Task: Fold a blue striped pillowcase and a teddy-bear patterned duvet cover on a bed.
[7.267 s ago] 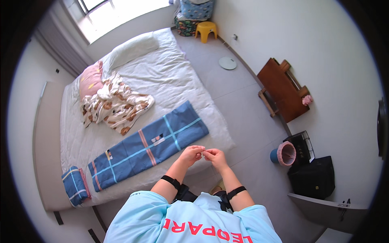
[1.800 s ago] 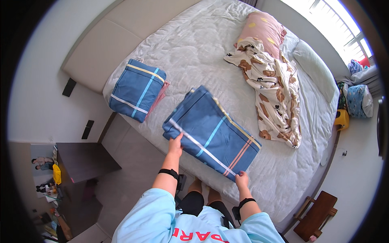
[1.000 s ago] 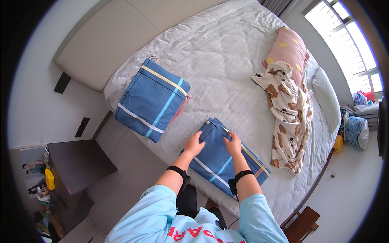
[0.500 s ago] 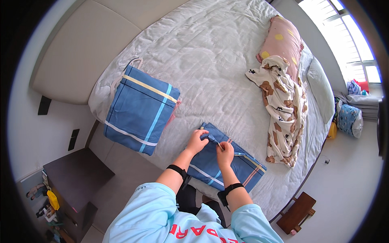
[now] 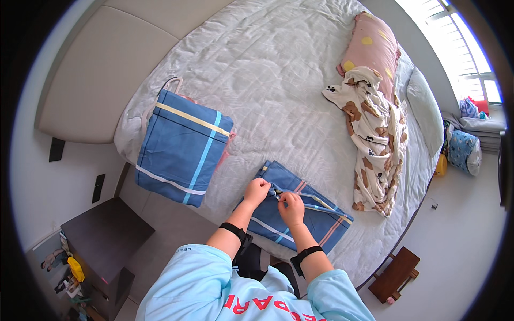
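Note:
A folded blue plaid cloth (image 5: 318,227) lies on the near edge of the bed, striped in white, light blue, yellow and pink. My left hand (image 5: 257,191) is closed in a pinch on its upper left edge. To the right, my right hand (image 5: 292,208) has its fingers curled around a lifted edge of the same cloth. Between the hands a dark gap shows where the layers part, and a loose edge runs from there toward the right corner. My fingertips are partly hidden by the fabric.
Left of me on the bed sits a thick folded blue plaid bundle (image 5: 179,147) with straps at its far end. A white and brown patterned blanket (image 5: 372,152) and a pink pillow (image 5: 369,45) lie on the right. A dark cabinet (image 5: 104,232) stands lower left, a wooden stool (image 5: 393,274) lower right.
My left hand has shifted slightly left and down, and my right hand has moved down and left. The cloth's edge between them has opened into a longer, wider gap. The view has shifted a little.

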The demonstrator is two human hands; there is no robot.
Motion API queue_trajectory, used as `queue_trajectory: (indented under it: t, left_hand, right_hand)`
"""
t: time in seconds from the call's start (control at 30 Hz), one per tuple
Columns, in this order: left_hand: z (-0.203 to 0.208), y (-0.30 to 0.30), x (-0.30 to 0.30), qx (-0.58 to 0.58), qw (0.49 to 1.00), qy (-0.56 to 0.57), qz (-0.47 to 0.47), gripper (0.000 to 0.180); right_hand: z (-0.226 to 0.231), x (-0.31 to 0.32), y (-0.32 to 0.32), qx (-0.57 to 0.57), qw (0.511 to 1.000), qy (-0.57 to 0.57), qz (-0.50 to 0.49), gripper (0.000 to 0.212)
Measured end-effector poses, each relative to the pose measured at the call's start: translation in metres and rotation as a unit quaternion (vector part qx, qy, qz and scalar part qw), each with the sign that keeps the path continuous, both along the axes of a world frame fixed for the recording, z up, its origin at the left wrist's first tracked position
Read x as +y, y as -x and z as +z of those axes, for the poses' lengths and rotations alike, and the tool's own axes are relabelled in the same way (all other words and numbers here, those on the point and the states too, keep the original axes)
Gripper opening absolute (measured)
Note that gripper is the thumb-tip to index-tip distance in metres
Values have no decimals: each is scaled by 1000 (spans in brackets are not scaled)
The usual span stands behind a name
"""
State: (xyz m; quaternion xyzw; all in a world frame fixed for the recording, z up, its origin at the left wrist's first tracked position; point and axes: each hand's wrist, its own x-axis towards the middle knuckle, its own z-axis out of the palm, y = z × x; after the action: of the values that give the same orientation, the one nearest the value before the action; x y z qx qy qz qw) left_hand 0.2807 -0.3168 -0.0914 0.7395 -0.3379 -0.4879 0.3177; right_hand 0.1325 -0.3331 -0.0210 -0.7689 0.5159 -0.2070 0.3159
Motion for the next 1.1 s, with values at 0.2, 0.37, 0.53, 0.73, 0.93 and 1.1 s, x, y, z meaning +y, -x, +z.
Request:
queue_trajectory:
  t: [0.2,0.37,0.53,0.73,0.93,1.1]
  left_hand:
    - [8,-5,-3,247,964,35,96,23]
    - [20,-24,9,329,922,-194,58,18]
    - [5,-20,35,251,928,-260,-92,20]
    - [2,-10,47,305,942,-138,-42,20]
    - [0,-13,32,139,986,-35,-88,19]
    - [-2,-17,3,19,1000,9,12,20]
  right_hand:
    - [-2,-6,-16,-35,966,-209,-147,28]
    - [-14,-39,-21,107,930,-347,-55,40]
    - [-36,-75,-25,75,958,-276,-36,23]
    - [-39,-93,-32,-112,960,-154,-203,15]
    - [-21,-59,-29,137,976,-135,-104,36]
    - [-21,-43,-23,188,961,-138,-147,44]
